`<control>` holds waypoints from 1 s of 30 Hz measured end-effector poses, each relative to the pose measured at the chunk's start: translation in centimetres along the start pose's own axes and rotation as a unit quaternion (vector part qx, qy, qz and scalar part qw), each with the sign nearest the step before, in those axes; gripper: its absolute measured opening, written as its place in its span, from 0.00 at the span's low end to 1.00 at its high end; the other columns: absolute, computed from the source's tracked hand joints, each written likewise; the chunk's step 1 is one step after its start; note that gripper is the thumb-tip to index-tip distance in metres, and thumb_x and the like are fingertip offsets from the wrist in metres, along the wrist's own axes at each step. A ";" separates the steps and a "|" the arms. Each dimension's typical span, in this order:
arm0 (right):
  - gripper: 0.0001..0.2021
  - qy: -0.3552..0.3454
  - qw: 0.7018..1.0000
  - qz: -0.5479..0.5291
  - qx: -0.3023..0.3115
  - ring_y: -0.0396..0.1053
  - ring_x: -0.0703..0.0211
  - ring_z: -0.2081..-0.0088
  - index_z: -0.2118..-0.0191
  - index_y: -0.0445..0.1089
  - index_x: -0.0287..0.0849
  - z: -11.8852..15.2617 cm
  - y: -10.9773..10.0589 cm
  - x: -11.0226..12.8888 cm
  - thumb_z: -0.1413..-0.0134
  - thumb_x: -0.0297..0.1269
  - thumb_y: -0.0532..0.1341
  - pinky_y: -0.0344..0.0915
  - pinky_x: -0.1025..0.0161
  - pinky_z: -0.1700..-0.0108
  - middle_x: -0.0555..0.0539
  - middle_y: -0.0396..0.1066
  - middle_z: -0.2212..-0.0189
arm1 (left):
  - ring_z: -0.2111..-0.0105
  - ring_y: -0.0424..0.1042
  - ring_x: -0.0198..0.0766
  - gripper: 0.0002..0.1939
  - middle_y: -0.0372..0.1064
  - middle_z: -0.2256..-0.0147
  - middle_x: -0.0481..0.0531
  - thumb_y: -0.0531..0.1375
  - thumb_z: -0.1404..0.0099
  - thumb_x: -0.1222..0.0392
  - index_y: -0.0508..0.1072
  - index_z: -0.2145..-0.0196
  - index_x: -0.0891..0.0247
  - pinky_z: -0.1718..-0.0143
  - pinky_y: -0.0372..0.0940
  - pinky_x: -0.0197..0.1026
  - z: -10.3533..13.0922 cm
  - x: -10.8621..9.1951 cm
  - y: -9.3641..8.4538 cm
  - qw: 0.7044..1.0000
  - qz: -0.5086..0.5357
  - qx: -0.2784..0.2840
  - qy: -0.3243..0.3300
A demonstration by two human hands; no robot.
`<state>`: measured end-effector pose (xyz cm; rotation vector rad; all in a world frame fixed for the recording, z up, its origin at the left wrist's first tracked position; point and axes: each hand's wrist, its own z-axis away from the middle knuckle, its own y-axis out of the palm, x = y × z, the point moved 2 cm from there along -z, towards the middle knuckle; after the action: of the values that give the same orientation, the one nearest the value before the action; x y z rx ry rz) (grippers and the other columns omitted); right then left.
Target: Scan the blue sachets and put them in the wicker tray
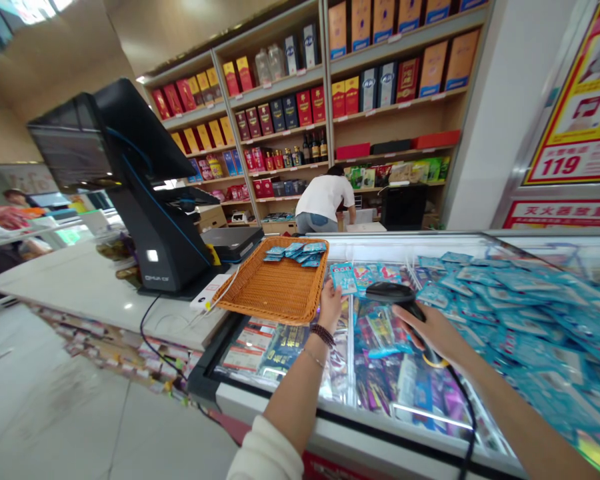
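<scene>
A glass-topped freezer (pixel 250 400) fills the lower middle of the view, its lower right side hidden by the right forearm. A loose pile of blue packets (pixel 525 327) spreads across its right side, cut off by the frame's edge, the packets pointing every which way. A wicker basket (pixel 275 287) sits at the freezer's left end beside the desk (pixel 105 280), its long axis running from near left to far right, with a few blue packets (pixel 295 252) at its far end.

Over the glass, the black scanner (pixel 387 292) points its head leftward, toward the packet in the other hand; its handle slants down and right, largely covered by fingers. Its scanning window cannot be made out. The right hand (pixel 427 328) is wrapped around that handle, its forearm entering from the lower right corner.

The left hand (pixel 331 307), forearm stretched forward from the bottom edge, pinches the near left edge of a single packet (pixel 344 277), which stands roughly upright, printed face toward the wearer. The exact fingertip contact is hard to see.
</scene>
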<state>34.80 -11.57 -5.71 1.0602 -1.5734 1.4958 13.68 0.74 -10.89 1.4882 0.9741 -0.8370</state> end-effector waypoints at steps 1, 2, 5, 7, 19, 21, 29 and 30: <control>0.25 -0.003 1.000 -0.001 -0.003 0.61 0.62 0.86 0.77 0.62 0.48 0.0 0.0 -0.1 0.42 0.64 0.60 0.60 0.61 0.75 0.54 0.63 0.90 | 0.60 0.79 0.38 0.11 0.78 0.61 0.52 0.69 0.38 0.61 0.73 0.59 0.61 0.47 0.74 0.47 0.0 -0.1 0.0 1.000 0.001 -0.001 0.000; 0.25 -0.006 1.000 -0.004 -0.006 0.61 0.62 0.86 0.77 0.62 0.48 -0.1 0.0 -0.1 0.42 0.64 0.60 0.60 0.61 0.75 0.54 0.63 0.90 | 0.60 0.79 0.38 0.11 0.78 0.61 0.53 0.69 0.38 0.62 0.73 0.59 0.61 0.47 0.74 0.47 0.1 -0.1 0.1 1.000 0.000 -0.004 -0.002; 0.25 -0.011 0.999 -0.040 -0.007 0.60 0.63 0.87 0.77 0.62 0.47 -0.3 -0.1 -0.2 0.44 0.64 0.62 0.60 0.62 0.76 0.55 0.63 0.89 | 0.60 0.79 0.39 0.09 0.79 0.61 0.53 0.68 0.38 0.63 0.73 0.61 0.62 0.48 0.74 0.48 0.3 -0.5 0.3 1.000 -0.010 -0.020 -0.008; 0.26 -0.005 0.997 -0.078 -0.021 0.59 0.65 0.87 0.76 0.63 0.46 -0.4 -0.6 -0.4 0.46 0.64 0.64 0.58 0.63 0.79 0.55 0.65 0.86 | 0.60 0.80 0.39 0.08 0.79 0.62 0.53 0.68 0.38 0.63 0.72 0.62 0.62 0.48 0.74 0.48 0.4 -0.7 0.6 0.999 -0.023 -0.022 -0.010; 0.24 0.060 0.951 -0.104 -0.285 0.60 0.66 0.87 0.72 0.63 0.45 5.8 -15.8 -2.1 0.56 0.62 0.68 0.55 0.65 0.84 0.55 0.66 0.83 | 0.71 0.76 0.38 0.10 0.72 0.74 0.47 0.71 0.45 0.61 0.73 0.69 0.63 0.60 0.77 0.44 -0.7 0.6 4.8 0.990 -0.116 0.061 -0.056; 0.24 0.062 0.943 -0.085 -0.315 0.61 0.65 0.87 0.72 0.64 0.46 7.4 -18.4 -2.2 0.57 0.62 0.68 0.56 0.64 0.84 0.55 0.66 0.82 | 0.71 0.76 0.37 0.13 0.73 0.74 0.47 0.73 0.46 0.58 0.75 0.68 0.63 0.62 0.76 0.43 -0.1 1.1 7.1 0.988 -0.102 0.097 -0.070; 0.26 0.075 0.915 -0.032 -0.395 0.60 0.65 0.87 0.74 0.63 0.46 12.0 -24.2 -3.5 0.60 0.63 0.69 0.55 0.64 0.84 0.53 0.67 0.83 | 0.76 0.72 0.37 0.17 0.65 0.79 0.45 0.77 0.50 0.53 0.75 0.72 0.64 0.68 0.71 0.40 3.8 4.5 17.6 0.926 -0.125 0.328 -0.139; 0.26 0.076 0.914 -0.030 -0.396 0.61 0.65 0.87 0.74 0.63 0.46 12.3 -24.4 -3.7 0.59 0.63 0.69 0.56 0.64 0.84 0.53 0.67 0.83 | 0.74 0.74 0.39 0.16 0.66 0.79 0.46 0.77 0.50 0.55 0.75 0.71 0.63 0.65 0.72 0.43 4.3 5.0 18.7 0.920 -0.118 0.348 -0.133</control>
<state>59.09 -23.32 0.11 0.4940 -1.7684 0.7302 32.83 -3.71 -8.37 1.7948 0.6805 -1.6391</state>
